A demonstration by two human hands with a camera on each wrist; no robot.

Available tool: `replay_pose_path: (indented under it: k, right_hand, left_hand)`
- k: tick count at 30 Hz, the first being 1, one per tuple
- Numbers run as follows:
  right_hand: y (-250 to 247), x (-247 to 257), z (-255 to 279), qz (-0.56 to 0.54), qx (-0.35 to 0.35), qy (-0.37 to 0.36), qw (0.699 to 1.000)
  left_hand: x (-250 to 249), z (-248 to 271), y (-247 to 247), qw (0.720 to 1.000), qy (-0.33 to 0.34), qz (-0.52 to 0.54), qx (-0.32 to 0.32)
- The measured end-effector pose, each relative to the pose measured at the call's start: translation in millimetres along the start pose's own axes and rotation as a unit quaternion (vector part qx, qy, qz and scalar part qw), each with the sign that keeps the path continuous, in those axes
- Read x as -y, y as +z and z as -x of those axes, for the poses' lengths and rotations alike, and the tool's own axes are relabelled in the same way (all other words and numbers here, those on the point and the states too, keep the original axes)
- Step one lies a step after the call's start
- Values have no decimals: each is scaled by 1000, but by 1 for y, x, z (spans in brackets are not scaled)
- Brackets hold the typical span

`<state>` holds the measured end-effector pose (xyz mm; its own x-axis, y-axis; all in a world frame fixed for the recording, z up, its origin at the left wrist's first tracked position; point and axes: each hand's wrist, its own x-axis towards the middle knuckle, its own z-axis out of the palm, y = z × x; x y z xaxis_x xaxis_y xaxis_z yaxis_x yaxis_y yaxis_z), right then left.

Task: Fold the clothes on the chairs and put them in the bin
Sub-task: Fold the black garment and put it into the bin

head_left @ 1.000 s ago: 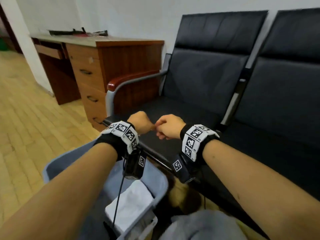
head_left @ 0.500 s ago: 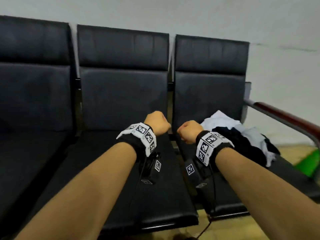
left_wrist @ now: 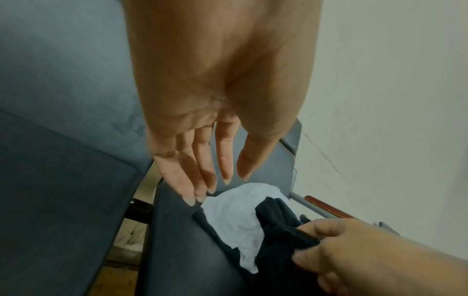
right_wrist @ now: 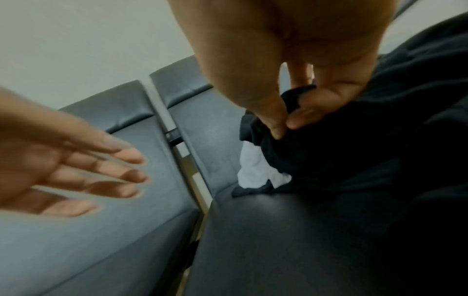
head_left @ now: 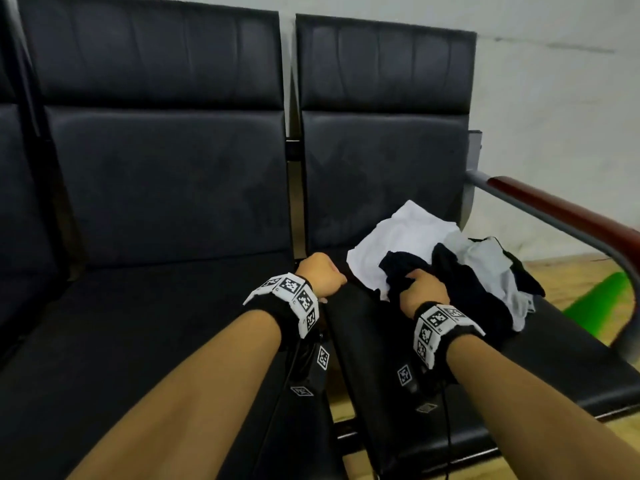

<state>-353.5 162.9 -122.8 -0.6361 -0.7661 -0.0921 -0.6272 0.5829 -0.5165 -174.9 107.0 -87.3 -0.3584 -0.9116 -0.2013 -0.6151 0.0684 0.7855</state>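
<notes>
A heap of clothes lies on the right-hand black chair seat (head_left: 398, 358): a white garment (head_left: 405, 244), a dark navy garment (head_left: 460, 292) and a pale grey one (head_left: 491, 268). My right hand (head_left: 420, 289) grips a bunched edge of the dark garment (right_wrist: 329, 144), thumb and fingers (right_wrist: 306, 114) pinching the cloth. My left hand (head_left: 320, 273) hovers just left of the heap, over the gap between the two seats, fingers (left_wrist: 202, 170) straight and spread, holding nothing. The bin is out of view.
A row of black padded chairs (head_left: 166, 188) stands against a pale wall. A metal armrest with a red-brown wooden top (head_left: 561, 211) borders the right chair. A green object (head_left: 602, 299) lies on the wooden floor beyond it.
The view has swung right from the bin and desk to the chairs. My right hand reached forward and took hold of the dark garment; my left hand opened its fingers beside the heap.
</notes>
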Motion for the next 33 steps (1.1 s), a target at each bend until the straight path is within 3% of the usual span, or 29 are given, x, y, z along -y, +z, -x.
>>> replay_pose_path:
  k: [8,10,14,18,21,24,28,33]
  right_hand:
    - [0,107,61,-199,-35,-210,957]
    - [-6,136,80,-213,-44,-252,943]
    - [-26,186,109,-197,-99,-319,922]
    - [-44,229,134,-225,-87,-336,910]
    - [-43,261,161,-245,-79,-362,896]
    - [-43,289,184,-278,-73,-369,884]
    - [-43,308,199,-295,-71,-339,890]
    - [-48,312,212,-311,-28,-320,894]
  left_hand:
    - [4,23,-25,978,-17,207,20]
    - [3,38,-56,972,12,236,3]
    - [13,72,-137,976,108,168,-86]
    - [30,113,-222,969,153,93,-168]
    - [47,135,-275,960,146,38,-238]
    - [54,153,-305,949,140,-4,-283]
    - [53,177,-330,911,149,-51,-380]
    - [60,191,-347,896,138,-34,-421]
